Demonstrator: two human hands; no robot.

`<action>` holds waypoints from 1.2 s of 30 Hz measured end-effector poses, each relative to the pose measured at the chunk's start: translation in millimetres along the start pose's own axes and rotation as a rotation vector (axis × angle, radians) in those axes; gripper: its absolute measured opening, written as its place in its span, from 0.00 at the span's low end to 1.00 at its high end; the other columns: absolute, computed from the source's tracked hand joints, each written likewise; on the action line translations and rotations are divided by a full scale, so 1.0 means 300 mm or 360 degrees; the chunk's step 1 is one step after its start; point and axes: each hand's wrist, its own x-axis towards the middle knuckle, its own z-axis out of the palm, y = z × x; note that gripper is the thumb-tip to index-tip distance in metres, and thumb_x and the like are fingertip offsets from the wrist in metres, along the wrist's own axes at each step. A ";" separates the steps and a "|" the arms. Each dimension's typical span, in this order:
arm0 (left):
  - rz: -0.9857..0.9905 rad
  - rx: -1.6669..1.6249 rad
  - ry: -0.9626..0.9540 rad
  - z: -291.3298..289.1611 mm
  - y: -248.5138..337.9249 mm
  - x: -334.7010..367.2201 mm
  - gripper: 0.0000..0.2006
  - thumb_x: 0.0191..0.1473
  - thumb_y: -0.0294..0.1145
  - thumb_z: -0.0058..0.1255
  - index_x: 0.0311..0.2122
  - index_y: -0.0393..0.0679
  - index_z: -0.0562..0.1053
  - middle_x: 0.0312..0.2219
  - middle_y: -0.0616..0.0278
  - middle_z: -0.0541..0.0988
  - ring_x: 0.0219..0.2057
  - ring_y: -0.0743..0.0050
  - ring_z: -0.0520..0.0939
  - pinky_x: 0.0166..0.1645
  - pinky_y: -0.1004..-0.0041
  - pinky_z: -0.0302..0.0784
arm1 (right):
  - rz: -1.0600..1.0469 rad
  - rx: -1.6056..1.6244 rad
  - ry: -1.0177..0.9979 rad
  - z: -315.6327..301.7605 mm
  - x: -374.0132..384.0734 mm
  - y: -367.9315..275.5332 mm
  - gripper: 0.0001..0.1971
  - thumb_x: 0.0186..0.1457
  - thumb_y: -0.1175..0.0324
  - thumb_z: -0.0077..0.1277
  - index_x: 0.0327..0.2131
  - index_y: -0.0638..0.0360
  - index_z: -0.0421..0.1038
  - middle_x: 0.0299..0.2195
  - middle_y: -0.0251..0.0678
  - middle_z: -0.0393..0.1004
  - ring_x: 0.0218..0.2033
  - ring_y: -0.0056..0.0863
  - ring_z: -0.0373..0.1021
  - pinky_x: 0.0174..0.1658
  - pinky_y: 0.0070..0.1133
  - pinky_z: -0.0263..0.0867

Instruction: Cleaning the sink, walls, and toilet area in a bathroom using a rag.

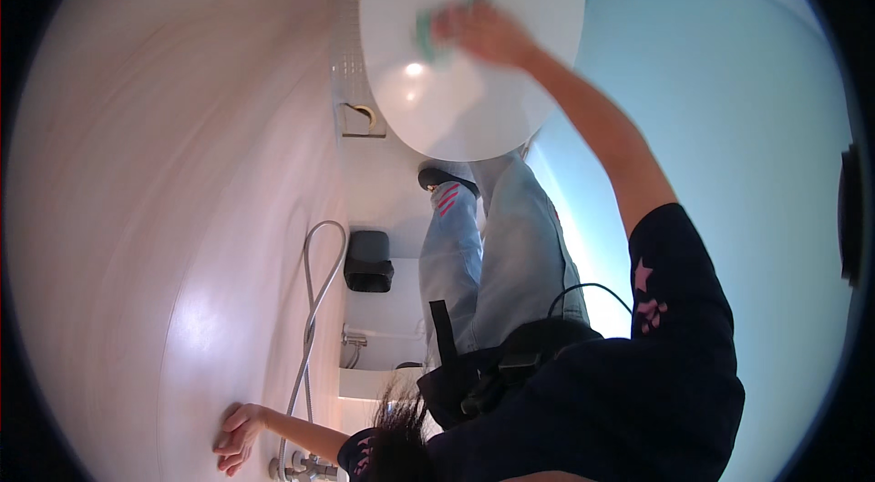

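Observation:
My right hand (478, 31), blurred by motion, presses a green cloth (426, 35) onto a glossy white toilet lid (474, 122). Green shows on both sides of the fingers, which are closed around it; the blur hides its exact shape. The lid is down and fills the top middle of the view. At the lower left, my left hand (239, 438) leans against the pale wood-look wall (182, 209). Its fingers are bent but apart, with nothing in them.
Near my left forearm, a metal shower hose (314, 300) hangs in a loop above a chrome valve (310, 466). A black bin (369, 261) stands on the floor by the wall. A drain opening (363, 119) lies beside the toilet. A pale blue-green wall (729, 145) closes off the right.

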 end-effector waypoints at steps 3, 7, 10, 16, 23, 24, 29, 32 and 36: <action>-0.0025 -0.0001 0.0030 0.017 -0.018 -0.002 0.23 0.54 0.47 0.31 0.47 0.40 0.60 0.55 0.50 0.50 0.58 0.41 0.44 0.55 0.48 0.43 | 0.1049 0.0263 -0.0412 -0.094 0.137 0.296 0.17 0.47 0.64 0.44 0.44 0.44 0.64 0.42 0.32 0.65 0.42 0.34 0.63 0.43 0.36 0.56; -0.0005 -0.0024 0.0046 0.023 -0.022 -0.011 0.22 0.53 0.47 0.31 0.48 0.41 0.60 0.55 0.50 0.51 0.57 0.41 0.45 0.55 0.48 0.43 | 0.1128 -0.0064 0.0086 -0.100 0.167 0.206 0.21 0.50 0.62 0.41 0.49 0.50 0.58 0.50 0.36 0.59 0.50 0.38 0.55 0.50 0.37 0.51; 0.0030 -0.0015 0.0055 0.013 -0.004 -0.011 0.22 0.53 0.46 0.31 0.48 0.42 0.60 0.55 0.49 0.51 0.57 0.41 0.45 0.55 0.47 0.43 | 0.0815 -0.0188 0.0161 0.037 -0.015 -0.115 0.24 0.47 0.62 0.43 0.51 0.41 0.56 0.53 0.32 0.56 0.52 0.39 0.53 0.48 0.45 0.53; 0.0043 0.0011 0.0044 0.012 -0.022 -0.017 0.22 0.53 0.46 0.32 0.48 0.41 0.60 0.55 0.48 0.51 0.57 0.41 0.45 0.55 0.47 0.42 | -0.0040 0.0531 -0.0395 0.122 -0.565 -0.613 0.24 0.48 0.64 0.39 0.51 0.34 0.56 0.57 0.22 0.48 0.58 0.25 0.47 0.58 0.26 0.46; 0.0004 -0.0013 0.0048 0.003 -0.011 -0.003 0.23 0.53 0.46 0.32 0.50 0.43 0.59 0.55 0.49 0.50 0.58 0.43 0.43 0.55 0.48 0.40 | 0.0971 -0.0010 0.0019 -0.065 -0.299 0.160 0.28 0.44 0.61 0.47 0.52 0.40 0.56 0.53 0.29 0.56 0.56 0.31 0.49 0.53 0.37 0.47; -0.0005 0.0004 0.0044 0.003 -0.014 -0.002 0.23 0.54 0.46 0.31 0.50 0.44 0.59 0.55 0.50 0.50 0.58 0.43 0.43 0.55 0.48 0.40 | 0.1056 -0.0016 0.0113 -0.106 -0.251 0.203 0.26 0.49 0.61 0.43 0.53 0.46 0.53 0.54 0.35 0.55 0.56 0.36 0.48 0.55 0.37 0.46; 0.0042 -0.0012 0.0043 0.005 -0.013 -0.006 0.23 0.54 0.47 0.30 0.50 0.43 0.59 0.56 0.50 0.49 0.58 0.45 0.43 0.56 0.49 0.39 | 0.1283 -0.0010 0.0401 -0.057 -0.250 0.154 0.24 0.49 0.60 0.42 0.53 0.44 0.55 0.54 0.35 0.54 0.56 0.37 0.48 0.55 0.40 0.44; 0.0053 0.0042 0.0023 -0.001 -0.006 -0.011 0.24 0.55 0.46 0.29 0.51 0.41 0.58 0.57 0.49 0.48 0.59 0.46 0.42 0.56 0.50 0.38 | 0.1332 0.0005 -0.0021 -0.002 -0.382 -0.143 0.28 0.46 0.59 0.47 0.53 0.35 0.54 0.56 0.27 0.50 0.57 0.32 0.47 0.54 0.45 0.41; 0.0086 0.0038 0.0004 -0.021 -0.005 -0.002 0.24 0.55 0.46 0.30 0.52 0.41 0.57 0.57 0.50 0.48 0.59 0.47 0.42 0.57 0.52 0.37 | 0.0698 -0.0077 -0.0468 0.111 -0.586 -0.517 0.28 0.50 0.66 0.39 0.56 0.36 0.47 0.58 0.24 0.45 0.59 0.29 0.45 0.56 0.41 0.44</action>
